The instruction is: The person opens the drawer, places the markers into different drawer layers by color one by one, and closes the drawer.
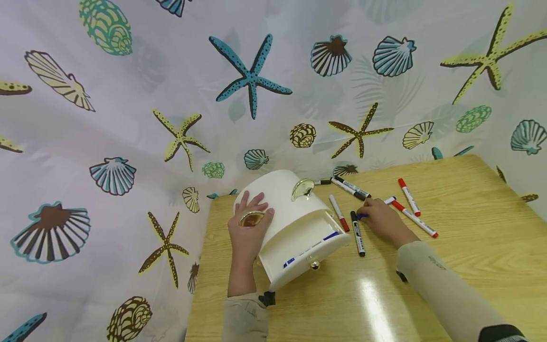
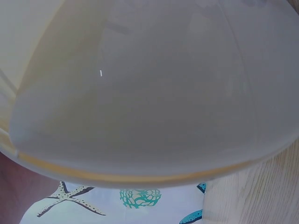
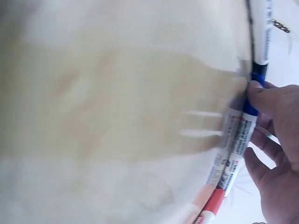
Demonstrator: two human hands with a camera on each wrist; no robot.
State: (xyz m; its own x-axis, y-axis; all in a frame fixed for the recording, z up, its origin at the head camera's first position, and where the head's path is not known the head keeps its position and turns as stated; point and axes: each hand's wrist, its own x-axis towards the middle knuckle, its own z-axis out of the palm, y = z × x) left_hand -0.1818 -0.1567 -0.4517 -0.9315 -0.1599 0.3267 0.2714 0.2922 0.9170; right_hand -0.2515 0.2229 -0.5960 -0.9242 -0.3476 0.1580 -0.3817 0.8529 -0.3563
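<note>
A white rounded box (image 1: 278,187) with gold handles stands on the table, its drawer (image 1: 284,240) pulled out. Inside the drawer lie blue-and-white markers (image 1: 309,250). My left hand (image 1: 249,232) rests on top of the box, fingers spread around one gold handle (image 1: 251,218). Glossy white surface (image 2: 173,93) fills most of the left wrist view. To the right of the drawer, my right hand (image 1: 382,218) is low at the table among loose markers. In the right wrist view its thumb and fingers pinch a blue marker cap (image 3: 251,105).
Around the right hand lie a black-capped marker (image 1: 358,235), a red-capped one (image 1: 339,213), two red ones (image 1: 409,197) to the right and black ones (image 1: 350,186) behind. A patterned curtain (image 1: 273,137) hangs behind the wooden table (image 1: 470,204).
</note>
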